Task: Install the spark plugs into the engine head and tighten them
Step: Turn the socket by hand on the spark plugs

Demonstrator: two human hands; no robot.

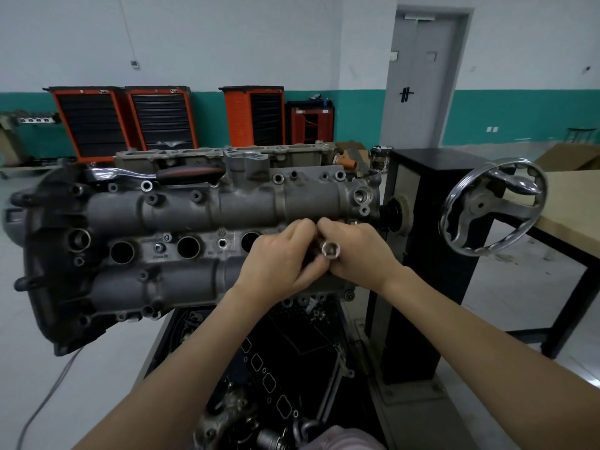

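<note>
Nearest the camera, low in the view, a black tray (285, 368) under the engine holds a jumble of loose metal parts and gaskets, too tangled to count. Two bare forearms reach up from the bottom edge toward the engine head (181, 219), which is mounted on a stand and turned so its top face looks at the camera.

The two hands meet over the right end of the head. The left hand (276, 258) has its fingers curled in toward the right hand (360, 251), and between them sits one shiny socket (330, 249), its open hexagonal mouth facing the camera. The right hand's fingers wrap round the socket's body; the left hand's fingertips close on something at the same spot, though what exactly they pinch is hidden (a spark plug cannot be made out in the blur).

Along the head's middle row, three round plug wells show as dark holes: one (122, 252) at the left, one (188, 247) in the middle, one (250, 239) partly behind the left hand. Any further well is covered by the hands.

On the far upper edge of the head lies one ratchet wrench (156, 174) with a chrome shank and dark grip. To the right stands a black stand column (418, 254) with one chrome handwheel (493, 206), beside a wooden-topped table (571, 206).

Against the far wall stand three orange-framed tool cabinets (162, 120) and one smaller red cabinet (311, 125), with one grey door (422, 79) to their right.
</note>
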